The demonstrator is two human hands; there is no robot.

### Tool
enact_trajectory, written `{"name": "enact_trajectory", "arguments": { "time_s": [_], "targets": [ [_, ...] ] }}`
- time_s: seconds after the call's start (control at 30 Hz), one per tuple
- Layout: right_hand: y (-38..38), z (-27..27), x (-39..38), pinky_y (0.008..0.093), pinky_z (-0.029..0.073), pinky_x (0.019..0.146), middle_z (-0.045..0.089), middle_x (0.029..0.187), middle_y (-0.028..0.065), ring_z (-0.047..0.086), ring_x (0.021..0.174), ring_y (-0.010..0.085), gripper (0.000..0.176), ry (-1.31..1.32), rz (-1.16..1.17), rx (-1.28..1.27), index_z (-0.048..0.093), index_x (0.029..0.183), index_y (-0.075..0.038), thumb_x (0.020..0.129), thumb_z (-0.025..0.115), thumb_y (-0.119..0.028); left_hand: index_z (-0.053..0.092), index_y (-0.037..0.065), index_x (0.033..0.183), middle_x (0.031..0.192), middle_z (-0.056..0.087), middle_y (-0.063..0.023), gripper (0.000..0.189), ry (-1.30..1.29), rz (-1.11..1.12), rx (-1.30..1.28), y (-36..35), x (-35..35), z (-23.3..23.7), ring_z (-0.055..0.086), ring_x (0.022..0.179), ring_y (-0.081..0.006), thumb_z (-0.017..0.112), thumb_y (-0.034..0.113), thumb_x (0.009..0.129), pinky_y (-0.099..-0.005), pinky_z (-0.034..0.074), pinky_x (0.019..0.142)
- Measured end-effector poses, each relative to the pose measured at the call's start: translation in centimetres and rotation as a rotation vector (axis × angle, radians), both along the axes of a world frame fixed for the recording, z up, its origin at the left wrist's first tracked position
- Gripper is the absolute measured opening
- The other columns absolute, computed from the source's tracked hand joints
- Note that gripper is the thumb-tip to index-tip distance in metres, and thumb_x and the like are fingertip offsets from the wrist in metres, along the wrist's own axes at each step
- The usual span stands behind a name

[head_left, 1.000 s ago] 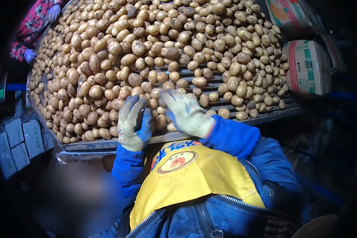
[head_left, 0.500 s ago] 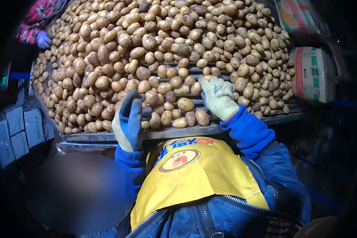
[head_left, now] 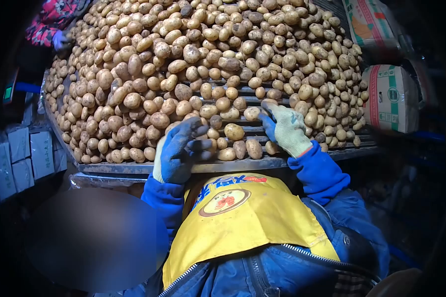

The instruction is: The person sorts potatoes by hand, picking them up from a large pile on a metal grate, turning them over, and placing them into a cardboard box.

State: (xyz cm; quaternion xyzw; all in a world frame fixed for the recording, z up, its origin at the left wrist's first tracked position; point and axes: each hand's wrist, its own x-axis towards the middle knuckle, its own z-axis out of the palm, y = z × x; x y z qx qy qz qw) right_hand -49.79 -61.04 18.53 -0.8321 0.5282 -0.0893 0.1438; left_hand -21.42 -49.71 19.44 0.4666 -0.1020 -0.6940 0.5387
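Many loose potatoes [head_left: 132,101] lie heaped on a slatted metal table [head_left: 262,166]. My left hand [head_left: 179,151], in a cream glove with a blue coated palm, is over the near edge, palm turned inward. Its fingers are apart and slightly curled, beside the front potatoes, with no potato visible in them. My right hand [head_left: 288,129], gloved alike, reaches over the bare slats. Its thumb and fingers are apart, close to a single potato [head_left: 251,114]; the fingertips touch or cover another potato there. A yellowish potato [head_left: 234,131] lies between my hands.
At the far left, a co-worker's gloved hand [head_left: 60,40] is by the heap, below a patterned sleeve [head_left: 38,30]. Printed cardboard boxes [head_left: 391,96] stand at the right. Plastic-wrapped white packs [head_left: 42,153] are stacked at the left. The table's raised rim runs along my front.
My right hand has moved right and nearer to me, its thumb now showing. My left hand has shifted right and turned more of its palm up. The view has shifted slightly.
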Motion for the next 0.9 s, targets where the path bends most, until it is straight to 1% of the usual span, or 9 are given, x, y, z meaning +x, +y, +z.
{"name": "enact_trajectory", "arguments": {
  "time_s": [0.13, 0.17, 0.27, 0.3, 0.47, 0.5, 0.73, 0.83, 0.9],
  "targets": [
    [1.7, 2.7, 3.2, 0.0333, 0.056, 0.063, 0.075, 0.080, 0.0130, 0.070, 0.067, 0.0163, 0.042, -0.478, 0.134, 0.104, 0.070, 0.131, -0.004, 0.095, 0.080, -0.024, 0.052, 0.013, 0.151, 0.139, 0.064, -0.0137, 0.060, 0.335, -0.151, 0.019, -1.9, -2.5, -0.7, 0.070, 0.112, -0.0335, 0.057, 0.052, 0.106, -0.0521, 0.061, 0.090],
    [1.9, 6.0, 4.2, 0.0428, 0.059, 0.072, 0.075, 0.095, 0.0195, 0.074, 0.077, 0.0313, 0.047, -0.261, 0.057, 0.333, 0.070, 0.132, -0.009, 0.094, 0.077, -0.035, 0.051, 0.014, 0.152, 0.142, 0.063, -0.0141, 0.061, 0.502, -0.164, 0.027, -2.5, -3.0, -0.8, 0.069, 0.116, -0.0354, 0.056, 0.054, 0.106, -0.0534, 0.060, 0.092],
    [-0.2, 4.1, 3.4, 0.0433, 0.058, 0.072, 0.075, 0.097, 0.0189, 0.074, 0.082, 0.0321, 0.053, -0.390, -0.023, 0.252, 0.067, 0.134, -0.008, 0.094, 0.076, -0.042, 0.061, 0.013, 0.142, 0.136, 0.068, -0.0109, 0.056, 0.525, -0.175, 0.074, -3.0, -3.0, -2.5, 0.069, 0.118, -0.0346, 0.052, 0.055, 0.107, -0.0487, 0.062, 0.090],
    [-1.6, 1.5, 2.1, 0.0482, 0.055, 0.081, 0.075, 0.100, 0.0158, 0.072, 0.093, 0.0329, 0.051, -0.220, 0.016, -0.112, 0.067, 0.129, -0.008, 0.093, 0.075, -0.043, 0.064, 0.012, 0.138, 0.132, 0.069, -0.0099, 0.055, 0.479, -0.152, 0.101, -2.8, -2.7, -2.9, 0.070, 0.115, -0.0329, 0.052, 0.055, 0.107, -0.0463, 0.062, 0.087],
    [-5.4, -3.4, 2.3, 0.0537, 0.041, 0.091, 0.072, 0.100, 0.0090, 0.065, 0.106, 0.0291, 0.026, 0.488, 0.007, -0.221, 0.067, 0.111, -0.012, 0.090, 0.063, -0.027, 0.066, 0.008, 0.126, 0.115, 0.072, -0.0054, 0.053, 0.476, -0.137, 0.055, -2.4, -1.7, -3.0, 0.072, 0.095, -0.0258, 0.052, 0.055, 0.108, -0.0381, 0.059, 0.076],
    [-5.8, -3.9, 2.8, 0.0516, 0.041, 0.092, 0.070, 0.102, 0.0098, 0.063, 0.103, 0.0299, 0.035, 0.513, -0.002, -0.198, 0.065, 0.107, -0.014, 0.083, 0.075, -0.035, 0.066, 0.008, 0.127, 0.114, 0.072, -0.0055, 0.053, 0.509, -0.151, 0.019, -2.5, -1.6, -2.8, 0.071, 0.094, -0.0256, 0.053, 0.055, 0.107, -0.0384, 0.058, 0.077],
    [-5.1, -2.1, 1.8, 0.0541, 0.039, 0.103, 0.069, 0.104, 0.0117, 0.061, 0.108, 0.0329, 0.046, 0.070, 0.071, -0.168, 0.072, 0.114, -0.011, 0.081, 0.081, -0.041, 0.063, 0.014, 0.133, 0.122, 0.070, -0.0087, 0.049, 0.402, -0.122, 0.128, -3.6, -1.6, -1.2, 0.070, 0.103, -0.0290, 0.056, 0.054, 0.106, -0.0446, 0.058, 0.087],
    [-3.2, -1.8, 3.3, 0.0489, 0.054, 0.084, 0.073, 0.106, 0.0207, 0.069, 0.095, 0.0405, 0.054, -0.292, 0.199, -0.201, 0.073, 0.118, -0.007, 0.082, 0.084, -0.045, 0.054, 0.017, 0.149, 0.132, 0.067, -0.0098, 0.059, 0.415, -0.161, 0.127, -4.1, -2.7, -0.1, 0.068, 0.111, -0.0298, 0.051, 0.059, 0.107, -0.0460, 0.057, 0.091],
    [-2.5, 3.7, 5.8, 0.0479, 0.055, 0.091, 0.073, 0.111, 0.0224, 0.070, 0.104, 0.0399, 0.059, -0.404, 0.309, 0.218, 0.072, 0.125, -0.004, 0.083, 0.084, -0.044, 0.051, 0.018, 0.154, 0.138, 0.066, -0.0096, 0.062, 0.435, -0.271, -0.041, -5.0, -3.2, 2.1, 0.069, 0.111, -0.0279, 0.052, 0.058, 0.107, -0.0434, 0.058, 0.090]
  ]
}}
